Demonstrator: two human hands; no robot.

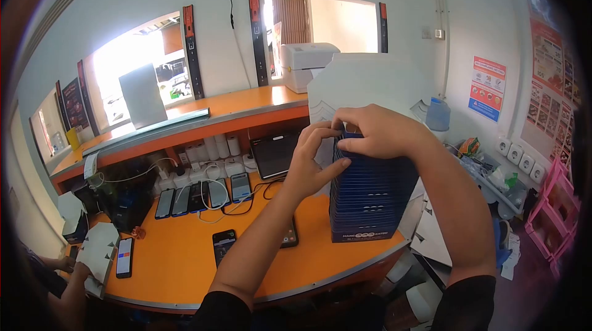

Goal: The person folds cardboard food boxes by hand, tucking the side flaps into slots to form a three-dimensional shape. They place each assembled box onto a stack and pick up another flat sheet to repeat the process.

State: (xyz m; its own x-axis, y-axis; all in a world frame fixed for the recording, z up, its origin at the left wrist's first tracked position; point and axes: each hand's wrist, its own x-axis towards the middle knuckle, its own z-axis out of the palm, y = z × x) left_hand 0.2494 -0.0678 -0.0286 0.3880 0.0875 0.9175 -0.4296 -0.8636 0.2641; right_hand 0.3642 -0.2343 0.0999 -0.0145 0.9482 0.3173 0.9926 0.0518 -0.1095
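Note:
A tall stack of nested dark blue cardboard boxes (364,204) with white lettering stands on the orange counter (179,251). From its top a white cardboard flap (376,81) rises upright, part of the uppermost box. My left hand (317,161) is at the top left corner of the stack, fingers bent over the edge and thumb against the side. Beside it, my right hand (385,134) reaches over the top, its fingers and thumb closed on the same corner of the box. The fingers hide the corner itself.
Several phones (198,197) with cables lie by a dark monitor (272,153). Nearer me is another phone (224,245). At left, a co-worker's hand (80,271) touches a white carton (98,248). A white printer (308,60) sits on the raised shelf; pink crates (555,208) stand right.

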